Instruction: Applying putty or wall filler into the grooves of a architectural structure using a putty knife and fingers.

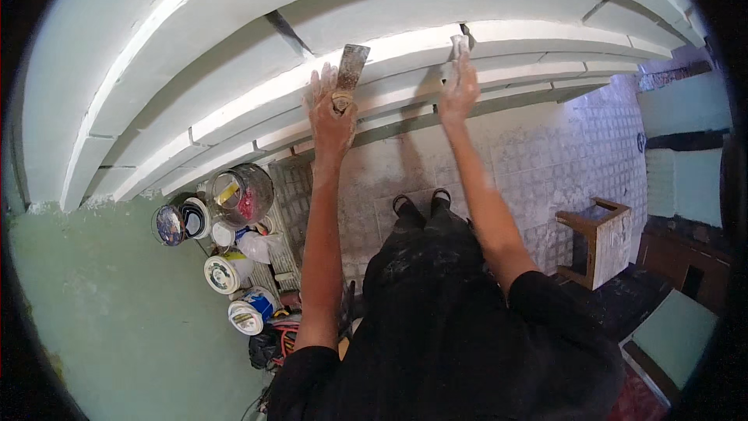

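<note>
Before me runs a row of long white ledges [245, 106], stepped one below another and cut by narrow dark vertical gaps. My left hand [331, 120], dusted white, rests by the bright front of one ledge with its fingers spread. Between its thumb and palm it grips a putty knife [353, 65], whose stained blade points up. Farther right, my right hand [459, 90] holds a small pale piece [460, 45], possibly folded sandpaper, against the same ledge beside a dark gap [467, 35]. White powder covers the fingers of that hand.
Several buckets [227, 273] and a clear round tub [241, 194] stand at left by a green wall [117, 292]. Red cable or hose [286, 336] lies below them. A wooden stool [608, 242] sits at right on the tiled floor [526, 169], near dark furniture [681, 263].
</note>
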The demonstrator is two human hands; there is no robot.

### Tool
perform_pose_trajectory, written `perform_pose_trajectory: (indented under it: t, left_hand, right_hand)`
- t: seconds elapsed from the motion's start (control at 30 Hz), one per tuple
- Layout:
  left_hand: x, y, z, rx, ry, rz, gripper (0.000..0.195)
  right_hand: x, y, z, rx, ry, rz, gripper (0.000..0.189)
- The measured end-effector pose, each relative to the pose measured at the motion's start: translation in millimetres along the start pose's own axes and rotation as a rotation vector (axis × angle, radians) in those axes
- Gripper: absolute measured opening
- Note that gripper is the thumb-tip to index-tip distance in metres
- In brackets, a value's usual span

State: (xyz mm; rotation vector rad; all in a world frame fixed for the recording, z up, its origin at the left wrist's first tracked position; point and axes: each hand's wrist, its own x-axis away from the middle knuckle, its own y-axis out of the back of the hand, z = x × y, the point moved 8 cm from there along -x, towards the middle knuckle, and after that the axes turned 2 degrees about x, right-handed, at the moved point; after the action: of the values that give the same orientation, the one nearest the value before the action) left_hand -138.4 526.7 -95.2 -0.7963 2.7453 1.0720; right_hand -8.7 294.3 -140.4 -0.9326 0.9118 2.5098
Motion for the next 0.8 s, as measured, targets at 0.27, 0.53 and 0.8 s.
perform_pose_trajectory:
  t: [0.27,0.53,0.8]
  left_hand:
    - [-2,1,-3,0.013,-0.001,0.02,0.072]
    - [-2,0,-4,-0.037,-0.022,0.017,0.074]
    - [-3,0,-1,-0.109,-0.045,0.019,0.076]
  right_hand:
    - [8,-17,-19,-0.029,-0.074,0.0,0.047]
    - [23,-16,-28,-0.188,-0.177,0.123,0.049]
    - [15,-2,-28,-0.179,-0.359,0.198,0.05]
